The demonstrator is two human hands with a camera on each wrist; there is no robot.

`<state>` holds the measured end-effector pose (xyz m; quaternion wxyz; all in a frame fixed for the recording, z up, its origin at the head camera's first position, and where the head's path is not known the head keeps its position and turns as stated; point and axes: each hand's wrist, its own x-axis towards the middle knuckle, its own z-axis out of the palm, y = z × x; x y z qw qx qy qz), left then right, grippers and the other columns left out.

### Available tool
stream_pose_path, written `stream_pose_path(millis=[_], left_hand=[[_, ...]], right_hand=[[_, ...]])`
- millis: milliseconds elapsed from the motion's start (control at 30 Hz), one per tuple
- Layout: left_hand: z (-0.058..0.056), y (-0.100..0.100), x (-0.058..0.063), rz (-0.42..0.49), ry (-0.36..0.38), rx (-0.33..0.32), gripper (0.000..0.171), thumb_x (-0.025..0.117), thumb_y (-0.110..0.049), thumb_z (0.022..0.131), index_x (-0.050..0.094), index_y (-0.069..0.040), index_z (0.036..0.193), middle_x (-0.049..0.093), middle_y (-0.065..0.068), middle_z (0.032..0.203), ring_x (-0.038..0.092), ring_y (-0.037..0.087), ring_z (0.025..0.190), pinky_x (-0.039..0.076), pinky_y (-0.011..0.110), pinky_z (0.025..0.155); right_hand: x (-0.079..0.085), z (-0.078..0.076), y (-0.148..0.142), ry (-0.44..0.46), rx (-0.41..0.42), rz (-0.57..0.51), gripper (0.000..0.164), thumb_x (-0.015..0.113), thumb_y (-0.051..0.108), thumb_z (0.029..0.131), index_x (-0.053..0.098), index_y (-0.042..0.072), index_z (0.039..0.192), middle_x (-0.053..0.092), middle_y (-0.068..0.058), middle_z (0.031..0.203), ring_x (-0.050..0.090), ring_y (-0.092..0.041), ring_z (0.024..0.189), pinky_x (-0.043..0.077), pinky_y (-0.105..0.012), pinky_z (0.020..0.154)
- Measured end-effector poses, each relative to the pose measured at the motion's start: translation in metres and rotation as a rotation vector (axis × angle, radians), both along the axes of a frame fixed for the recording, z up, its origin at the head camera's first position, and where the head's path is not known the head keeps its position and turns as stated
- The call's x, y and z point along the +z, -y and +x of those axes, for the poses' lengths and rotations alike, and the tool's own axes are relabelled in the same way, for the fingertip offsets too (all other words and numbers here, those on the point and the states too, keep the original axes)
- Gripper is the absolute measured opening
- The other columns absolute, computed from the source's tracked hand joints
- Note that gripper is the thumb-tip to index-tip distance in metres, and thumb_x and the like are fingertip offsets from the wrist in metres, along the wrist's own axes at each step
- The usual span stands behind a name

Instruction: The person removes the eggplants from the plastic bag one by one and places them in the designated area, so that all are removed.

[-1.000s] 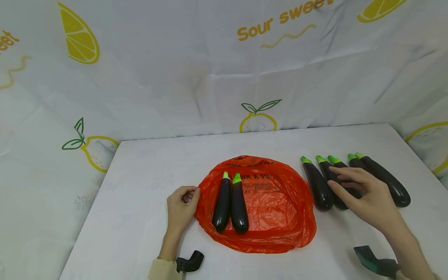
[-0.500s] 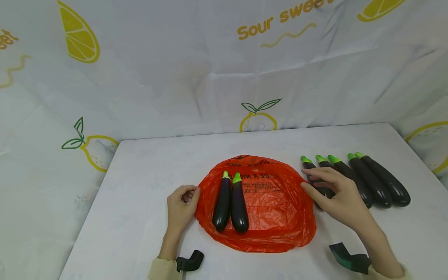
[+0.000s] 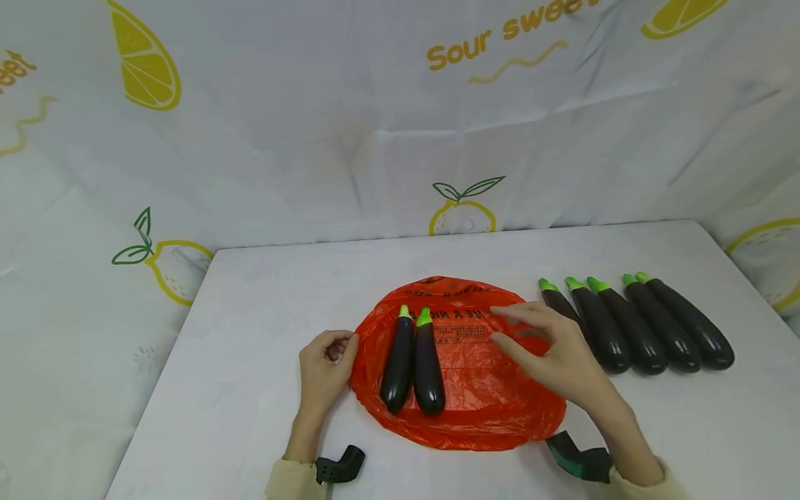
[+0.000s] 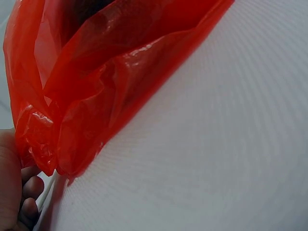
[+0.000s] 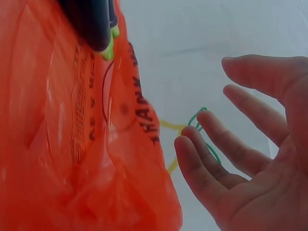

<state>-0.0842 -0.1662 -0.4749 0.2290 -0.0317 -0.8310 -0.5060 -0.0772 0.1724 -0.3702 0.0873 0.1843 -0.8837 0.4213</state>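
So there's a thin, crinkly red plastic bag with black lettering, spread mouth-open, its left edge pinched by the left hand. The right hand is over its right side, fingers apart. Two shiny dark purple eggplants lie side by side in the bag's left half, green tops pointing away. Five more eggplants sit in a slanted row just right of it.

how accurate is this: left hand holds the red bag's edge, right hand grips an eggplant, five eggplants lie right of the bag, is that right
Wrong on the right hand: it holds nothing, as the right wrist view shows. The left hand does hold the edge of the red bag, and five eggplants lie right of the bag.
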Motion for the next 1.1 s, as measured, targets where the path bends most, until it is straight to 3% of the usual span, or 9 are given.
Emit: stream_pose_path(millis=[233,600,1100], left_hand=[[-0.001,0.0,-0.001,0.017,-0.001,-0.005,0.006,0.075,-0.007,0.089,0.077,-0.001,0.089,0.07,0.003,0.073,0.052,0.005,0.064,0.044,0.017,0.058],[-0.002,0.001,-0.001,0.001,0.001,0.001,0.006,0.076,-0.008,0.089,0.078,-0.003,0.089,0.07,0.003,0.073,0.052,0.005,0.064,0.045,0.017,0.058],[-0.001,0.001,-0.001,0.012,0.009,0.002,0.006,0.076,-0.008,0.089,0.078,-0.002,0.088,0.069,0.003,0.072,0.052,0.005,0.064,0.044,0.018,0.058]], right_hand=[[0.0,-0.001,0.019,0.091,0.05,-0.032,0.039,0.081,0.01,0.086,0.073,0.013,0.124,0.073,-0.007,0.115,0.067,-0.029,0.102,0.062,-0.035,0.083],[-0.028,0.001,0.049,0.207,0.154,-0.097,0.039,0.081,0.012,0.087,0.073,0.009,0.124,0.072,-0.011,0.115,0.069,-0.028,0.098,0.062,-0.036,0.082],[-0.042,0.007,0.063,0.294,0.143,-0.059,0.042,0.082,0.029,0.086,0.074,0.015,0.125,0.071,-0.005,0.111,0.066,-0.022,0.1,0.06,-0.027,0.078]])
